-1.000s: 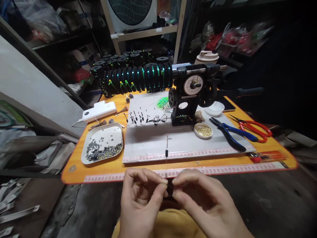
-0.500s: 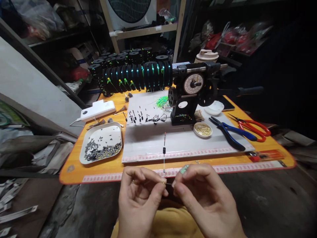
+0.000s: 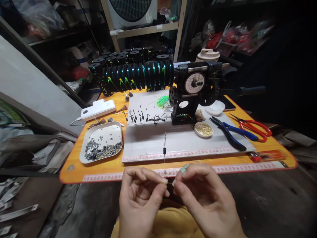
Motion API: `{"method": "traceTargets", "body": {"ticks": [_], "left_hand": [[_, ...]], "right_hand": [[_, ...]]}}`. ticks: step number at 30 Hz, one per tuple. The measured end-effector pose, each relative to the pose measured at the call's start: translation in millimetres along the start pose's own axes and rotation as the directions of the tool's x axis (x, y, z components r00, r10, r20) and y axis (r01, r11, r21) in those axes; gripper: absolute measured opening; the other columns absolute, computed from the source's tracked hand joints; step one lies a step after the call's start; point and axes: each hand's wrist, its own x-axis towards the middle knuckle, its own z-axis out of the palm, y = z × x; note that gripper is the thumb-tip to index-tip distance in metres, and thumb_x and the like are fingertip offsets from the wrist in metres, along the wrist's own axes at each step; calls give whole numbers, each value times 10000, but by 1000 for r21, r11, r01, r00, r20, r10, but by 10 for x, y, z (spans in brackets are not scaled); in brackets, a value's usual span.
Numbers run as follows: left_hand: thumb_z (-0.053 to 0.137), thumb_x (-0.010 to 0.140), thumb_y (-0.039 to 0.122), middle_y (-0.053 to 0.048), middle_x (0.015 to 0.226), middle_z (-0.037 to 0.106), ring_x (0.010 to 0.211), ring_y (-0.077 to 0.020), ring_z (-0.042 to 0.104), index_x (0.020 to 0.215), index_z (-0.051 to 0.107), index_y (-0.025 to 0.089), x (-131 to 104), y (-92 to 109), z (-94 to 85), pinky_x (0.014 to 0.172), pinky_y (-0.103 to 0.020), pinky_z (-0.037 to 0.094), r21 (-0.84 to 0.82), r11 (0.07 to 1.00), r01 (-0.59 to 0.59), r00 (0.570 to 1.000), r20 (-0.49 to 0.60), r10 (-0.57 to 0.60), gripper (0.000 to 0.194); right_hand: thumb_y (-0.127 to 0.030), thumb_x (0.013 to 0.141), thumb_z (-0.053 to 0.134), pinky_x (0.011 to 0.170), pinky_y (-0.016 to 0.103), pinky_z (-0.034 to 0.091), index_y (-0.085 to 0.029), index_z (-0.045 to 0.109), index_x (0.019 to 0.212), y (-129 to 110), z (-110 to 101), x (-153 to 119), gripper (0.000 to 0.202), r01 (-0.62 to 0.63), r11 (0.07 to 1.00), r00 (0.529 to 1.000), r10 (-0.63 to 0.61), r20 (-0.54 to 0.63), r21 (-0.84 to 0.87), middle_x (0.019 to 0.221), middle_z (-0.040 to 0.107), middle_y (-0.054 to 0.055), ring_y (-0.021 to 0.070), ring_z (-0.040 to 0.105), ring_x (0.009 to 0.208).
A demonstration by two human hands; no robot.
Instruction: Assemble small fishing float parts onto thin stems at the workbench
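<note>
My left hand is closed in a pinch on a tiny gold-coloured piece, too small to name surely. My right hand, with a green wrap on one finger, pinches a thin line that spans the short gap between the fingertips. Just beyond the fingers a slim orange-tipped stick with a black sleeve lies on the white board. A small grey bead-like piece sits below it, over the tape measure along the table's front edge.
At left stands a white tray of small grey pieces. A winding machine with black spools rises behind. Right of it are a dish of gold bits, blue-handled pliers and red-handled scissors. A white power bank lies at back left.
Both hands keep the same pinch, nearly still. The grey piece beyond the fingertips looks slightly different in position. The whole view has shifted a little.
</note>
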Motion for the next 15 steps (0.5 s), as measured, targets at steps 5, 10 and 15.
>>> {"method": "traceTargets", "body": {"ticks": [5, 10, 15], "left_hand": [[841, 745, 203, 9, 738, 732, 642, -123, 693, 1018, 689, 243, -4, 26, -42, 624, -191, 584, 59, 995, 86, 996, 17, -87, 315], [733, 796, 81, -32, 734, 707, 697, -154, 678, 733, 786, 221, 99, 78, -148, 643, -212, 564, 277, 947, -161, 959, 272, 83, 162], [675, 824, 41, -9, 750, 721, 722, -148, 688, 771, 772, 243, 143, 63, -189, 670, -202, 556, 316, 919, -234, 952, 267, 151, 230]], "right_hand": [[-146, 915, 638, 650, 187, 588, -263, 575, 940, 0, -12, -17, 135, -57, 998, 997, 58, 43, -14, 814, 659, -22, 114, 685, 704], [-186, 920, 637, 640, 203, 571, -241, 561, 890, 1, -45, -7, 98, -89, 991, 994, 95, 59, -97, 790, 636, -12, 124, 667, 696], [-158, 921, 596, 705, 240, 595, -261, 562, 1007, -24, -99, 15, 138, 28, 962, 993, 3, 114, -270, 898, 645, 17, 158, 693, 811]]}}
